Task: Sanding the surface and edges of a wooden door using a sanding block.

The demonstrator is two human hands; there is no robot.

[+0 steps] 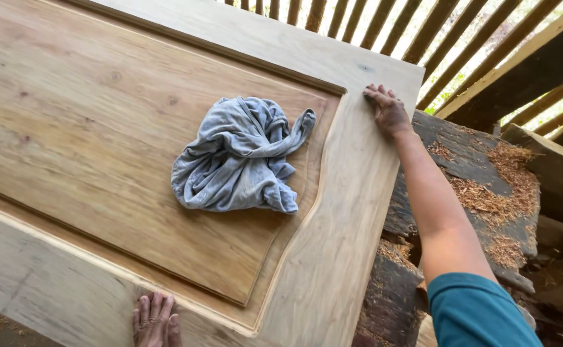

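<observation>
**Two hands on a panelled wooden door, a grey rag at its centre**

A person's right hand [387, 110] lies flat on the far edge of a pale wooden door [333, 257], fingers [376, 94] stretched out together and pressed to the frame, gripping nothing. The arm runs back to a teal sleeve [474, 311] at the lower right. The left hand [156, 319] rests palm down on the near rail of the door, fingers close together and extended, also holding nothing.

Between the two hands, on the darker recessed panel [82, 128], sits a crumpled grey cloth [240, 157], well apart from both sets of fingers and touched by neither.

Just beyond the right hand, past the door's edge, dark rough timber blocks [461, 151] carry heaps of reddish sawdust [497, 193]. Farther off, behind the fingers of the right hand, slanted wooden slats [423, 32] let in bright daylight and green foliage.
</observation>
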